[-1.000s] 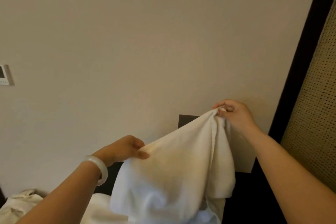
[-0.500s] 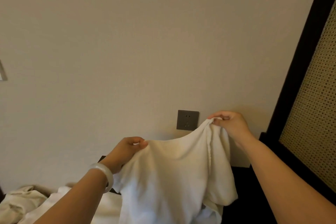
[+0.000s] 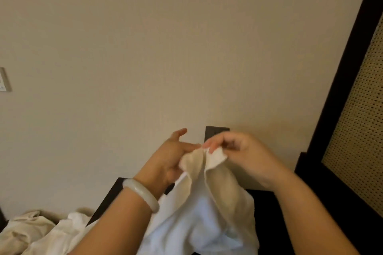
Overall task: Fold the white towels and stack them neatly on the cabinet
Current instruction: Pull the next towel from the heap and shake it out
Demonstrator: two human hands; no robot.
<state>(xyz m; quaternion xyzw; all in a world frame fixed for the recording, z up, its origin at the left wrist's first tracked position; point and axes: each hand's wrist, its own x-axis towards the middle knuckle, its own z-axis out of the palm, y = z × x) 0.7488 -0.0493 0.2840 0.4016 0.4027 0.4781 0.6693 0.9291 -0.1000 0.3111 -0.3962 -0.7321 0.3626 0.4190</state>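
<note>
The left hand [image 3: 165, 163] and right hand [image 3: 242, 151] meet in front of the beige wall [image 3: 145, 47], with the white cloth towel [image 3: 199, 213] hanging below them, above the dark wooden cabinet [image 3: 107, 198]. More crumpled white towels [image 3: 31, 232] lie at lower left.

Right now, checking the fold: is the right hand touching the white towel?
Touching. Head view: the right hand pinches a corner of the white towel between thumb and fingertips.

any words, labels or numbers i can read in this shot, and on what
None can be read.
Wall panel at the left edge: faint marks along its lower part, too small and blurred to read.
Dark wall plate behind the hands: no visible text.
White towel and bracelet: no label or print showing.
</note>
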